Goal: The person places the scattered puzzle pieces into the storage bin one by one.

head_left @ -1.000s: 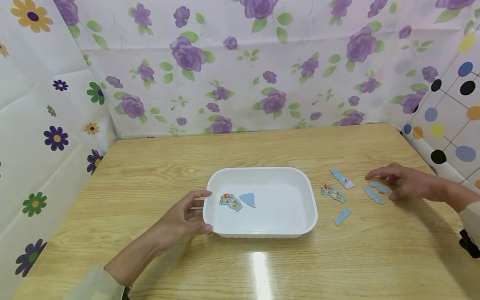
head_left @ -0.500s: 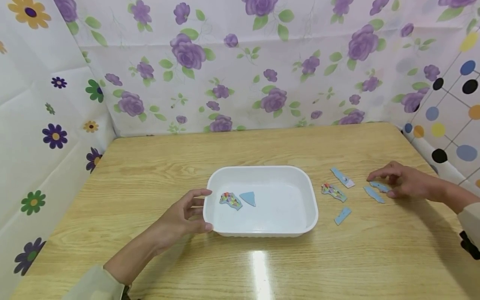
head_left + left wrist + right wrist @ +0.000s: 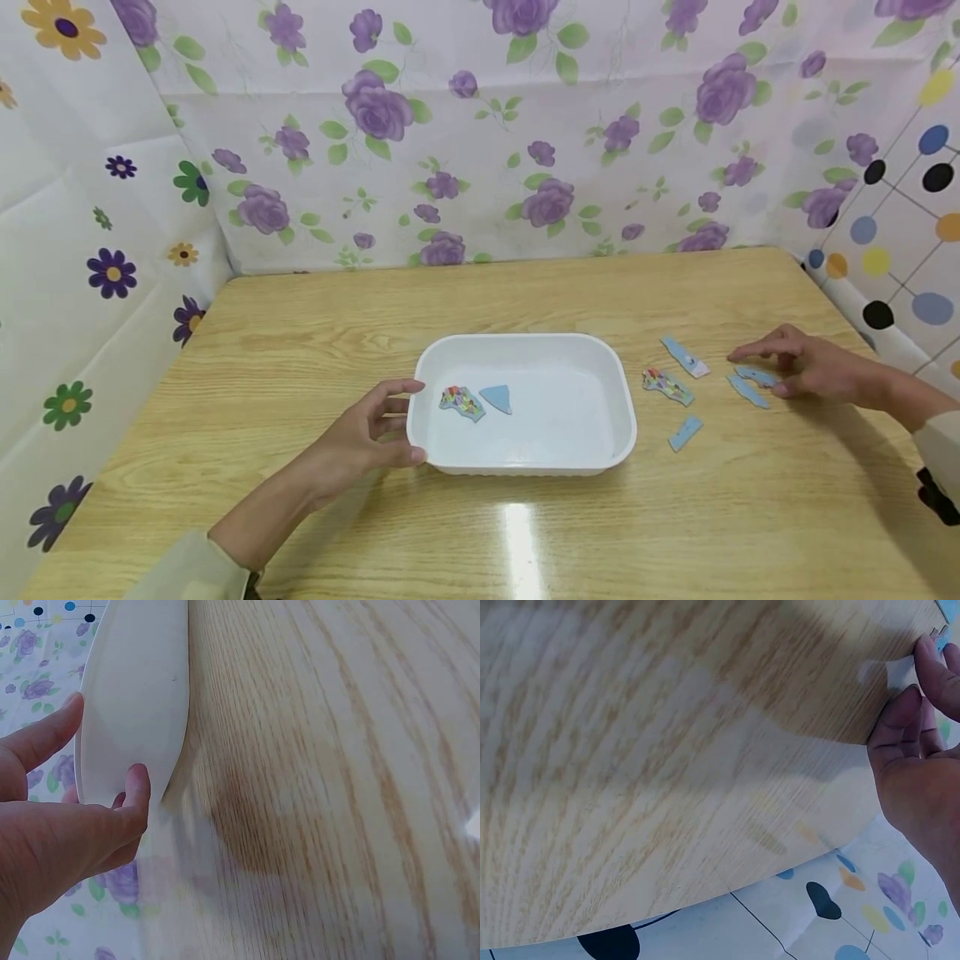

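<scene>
At the left end of the white tray (image 3: 555,417), my left hand (image 3: 375,429) holds the wall between curled fingers and thumb. The left wrist view shows that hand (image 3: 82,817) against the tray's outer side (image 3: 135,697). Inside the tray lie a multicoloured piece (image 3: 462,402) and a plain blue piece (image 3: 497,398). My right hand (image 3: 821,367) hovers low at the far right, fingers bent and spread, thumb tip at the right end of a blue piece (image 3: 757,377). Just below that is another slim blue piece (image 3: 747,391). The right wrist view shows this hand (image 3: 922,742) at its edge.
Between tray and right hand lie a long blue piece (image 3: 684,357), a multicoloured piece (image 3: 667,386) and a small blue piece (image 3: 686,432). The wooden table (image 3: 300,333) meets a flowered cloth (image 3: 480,167) behind and a dotted cloth (image 3: 892,275) at right.
The blue piece at my right thumb has shifted slightly left, closer to the slim piece below it, and my right fingertips moved slightly left too. My left hand and the tray have stayed put.
</scene>
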The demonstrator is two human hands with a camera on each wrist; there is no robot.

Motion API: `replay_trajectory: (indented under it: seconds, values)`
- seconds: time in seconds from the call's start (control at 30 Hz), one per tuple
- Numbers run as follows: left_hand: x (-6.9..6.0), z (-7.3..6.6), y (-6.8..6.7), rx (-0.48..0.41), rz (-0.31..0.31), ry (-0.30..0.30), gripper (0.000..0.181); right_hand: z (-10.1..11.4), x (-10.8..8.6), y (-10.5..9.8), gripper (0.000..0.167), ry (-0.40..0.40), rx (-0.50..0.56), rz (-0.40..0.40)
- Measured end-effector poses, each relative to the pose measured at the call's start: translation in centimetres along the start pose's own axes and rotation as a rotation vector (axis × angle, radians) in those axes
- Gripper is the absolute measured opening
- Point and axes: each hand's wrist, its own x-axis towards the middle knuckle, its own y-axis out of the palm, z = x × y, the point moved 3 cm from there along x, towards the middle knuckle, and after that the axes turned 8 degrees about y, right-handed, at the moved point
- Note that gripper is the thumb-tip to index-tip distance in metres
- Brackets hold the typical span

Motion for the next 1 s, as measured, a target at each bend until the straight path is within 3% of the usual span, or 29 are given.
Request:
replay_trajectory:
  seconds: [0.23,0.5,0.77,1.0]
  values:
    - [0.0,0.1,0.0,0.002,-0.003,-0.001,0.082,0.4,-0.2,0.3,0.05,-0.069,0.02,0.026]
    - [-0.1,0.0,0.0,0.004,-0.007,-0.002,0.081,-0.1,-0.2,0.2,0.035,-0.038,0.039,-0.005]
    - [-0.1,0.1,0.1,-0.005,-0.008,0.004,0.082,-0.5,-0.1,0.0,0.032,0.026,0.07,-0.014]
    - [-0.1,0.1,0.1,-0.011,-0.003,0.008,0.081,-0.9,-0.1,0.2,0.024,-0.023,0.05,-0.052]
